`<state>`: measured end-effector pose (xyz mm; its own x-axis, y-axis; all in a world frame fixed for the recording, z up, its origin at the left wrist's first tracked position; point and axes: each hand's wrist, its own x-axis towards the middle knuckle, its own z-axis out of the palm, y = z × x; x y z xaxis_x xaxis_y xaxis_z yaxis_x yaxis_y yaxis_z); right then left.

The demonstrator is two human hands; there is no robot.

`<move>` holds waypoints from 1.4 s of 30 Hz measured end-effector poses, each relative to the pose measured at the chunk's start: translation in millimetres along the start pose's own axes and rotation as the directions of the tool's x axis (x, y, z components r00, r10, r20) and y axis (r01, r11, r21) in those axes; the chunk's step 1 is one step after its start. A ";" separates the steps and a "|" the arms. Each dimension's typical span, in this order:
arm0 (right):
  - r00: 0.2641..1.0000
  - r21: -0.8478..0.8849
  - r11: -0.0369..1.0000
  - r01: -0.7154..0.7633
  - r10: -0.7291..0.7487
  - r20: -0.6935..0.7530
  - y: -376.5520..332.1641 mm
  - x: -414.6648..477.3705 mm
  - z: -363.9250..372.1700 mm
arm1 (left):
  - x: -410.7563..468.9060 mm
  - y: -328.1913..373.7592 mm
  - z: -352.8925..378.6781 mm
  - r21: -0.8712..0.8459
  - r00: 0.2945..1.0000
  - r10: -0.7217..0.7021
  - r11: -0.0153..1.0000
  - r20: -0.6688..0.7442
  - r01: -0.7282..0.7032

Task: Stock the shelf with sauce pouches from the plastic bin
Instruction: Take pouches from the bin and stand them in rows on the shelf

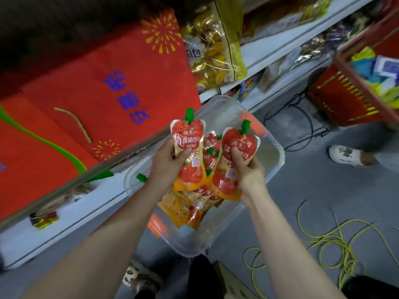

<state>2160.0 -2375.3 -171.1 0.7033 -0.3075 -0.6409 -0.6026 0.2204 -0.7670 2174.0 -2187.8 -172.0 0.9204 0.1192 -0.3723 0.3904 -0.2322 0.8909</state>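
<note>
Fingers of left hand pinch one sauce pouch, right hand a second pouch

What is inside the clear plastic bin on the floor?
More sauce pouches lie piled in the bin. The left hand and right hand each grip one above it; these two held pouches cover the pile's middle, so the count cannot be told.

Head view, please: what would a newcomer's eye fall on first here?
The left hand and right hand each grip a red, green-capped tomato sauce pouch at centre, above the clear plastic bin holding more. Large red sheets with blue characters fill the upper left; a red basket sits upper right.
</note>
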 end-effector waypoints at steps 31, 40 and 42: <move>0.346 0.144 0.661 0.736 -0.551 0.760 -151.8 -511.6 367.7 | -344.9 131.1 -532.8 -0.245 0.733 0.257 0.830 -0.630 -0.502; 0.181 0.185 0.546 0.817 -0.547 0.817 -223.1 -545.4 494.7 | -343.0 155.4 -634.8 -0.148 0.519 0.237 0.790 -0.821 -0.594; 0.195 0.160 0.589 0.792 -0.493 0.848 -227.7 -536.6 525.4 | -336.6 155.8 -648.7 -0.161 0.493 0.196 0.791 -0.847 -0.590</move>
<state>2118.0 -1774.1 331.6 0.7539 0.6163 0.2275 0.2626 0.0347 -0.9643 1912.2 -1637.9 261.0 0.5141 0.8313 0.2115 -0.2374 -0.0990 0.9664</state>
